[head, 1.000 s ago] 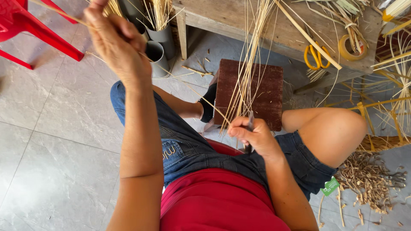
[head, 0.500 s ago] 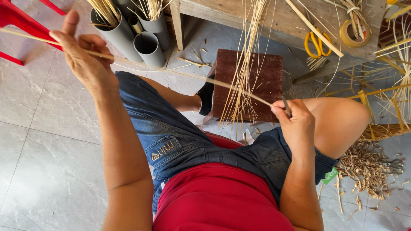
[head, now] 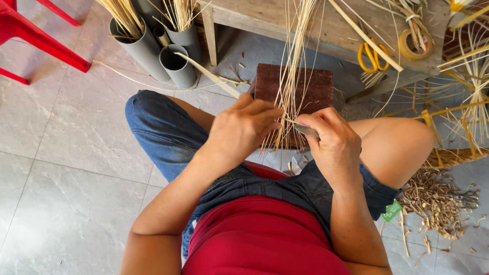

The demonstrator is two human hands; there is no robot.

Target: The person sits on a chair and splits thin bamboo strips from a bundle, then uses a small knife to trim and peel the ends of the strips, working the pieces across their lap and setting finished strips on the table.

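Above the lap, both hands met close together over the knees. The left hand [head: 244, 127] curled its fingers around a thin pale cane strip [head: 211, 76], pinching it near the fingertips; the strip ran flat and stiff up toward the grey tubes. The right hand [head: 331, 137] was closed in a fist around a small dull metal blade [head: 304, 130], whose tip just showed between thumb and forefinger and touched the strip where the two hands met.

Behind the hands stood a dark reddish-brown woven block [head: 310, 89], ribbed in texture, partly hidden by a loose hanging bundle of straw-coloured strands [head: 293, 76] that fell from the wooden surface [head: 285, 23] above. On that surface lay yellow-handled scissors [head: 372, 56] and a roll of tan tape [head: 415, 45]. Grey plastic tubes [head: 173, 63], round and smooth, held more upright strips beside a red plastic chair [head: 35, 33]. A heap of short dry trimmings [head: 433, 201] lay on the grey tiled floor [head: 66, 203] by the right knee.
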